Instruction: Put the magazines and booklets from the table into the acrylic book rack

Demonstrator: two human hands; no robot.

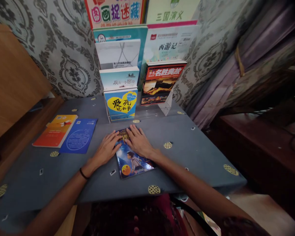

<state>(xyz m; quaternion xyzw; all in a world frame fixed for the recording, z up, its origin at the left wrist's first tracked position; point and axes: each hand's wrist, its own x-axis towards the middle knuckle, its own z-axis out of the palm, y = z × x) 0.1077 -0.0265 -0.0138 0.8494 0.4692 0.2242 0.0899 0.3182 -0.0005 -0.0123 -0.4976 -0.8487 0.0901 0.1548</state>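
Observation:
A dark blue book (133,162) with a cartoon figure on its cover lies face up near the front of the table, slightly turned. My left hand (108,147) rests along its upper left edge, fingers stretched over the cover. Across the upper right of the same cover lies my right hand (139,141), flat with fingers extended. Both hands touch the book, and neither is wrapped round it. Parts of the title are hidden beneath the fingers.
A tiered clear stand (166,106) at the back holds several upright books, including a blue-and-yellow one (120,113) and a red-titled one (159,86). On the left lie an orange book (54,131) and a blue booklet (80,137). A patterned cloth (186,164) covers the table.

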